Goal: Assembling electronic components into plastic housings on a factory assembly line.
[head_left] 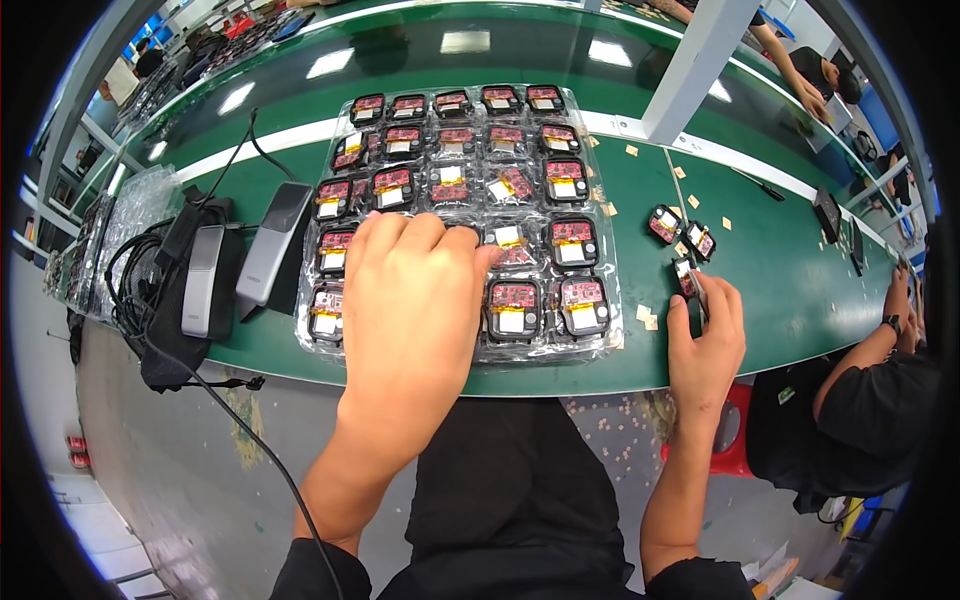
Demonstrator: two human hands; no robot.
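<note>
Head view: right hand (706,335) pinches a black-framed circuit module (686,278), seemingly piece-by-piece handling, next move wanting steadiness; left hand (415,290) over clear tray (548,351), grip can't tell!

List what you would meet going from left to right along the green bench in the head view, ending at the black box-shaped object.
Coil of black cables, first grey device, second grey device, clear plastic tray, right hand, black box-shaped object.

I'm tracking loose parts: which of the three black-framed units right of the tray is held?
The lowest unit of the three: the right hand grips it; the other two lie untouched.
</note>
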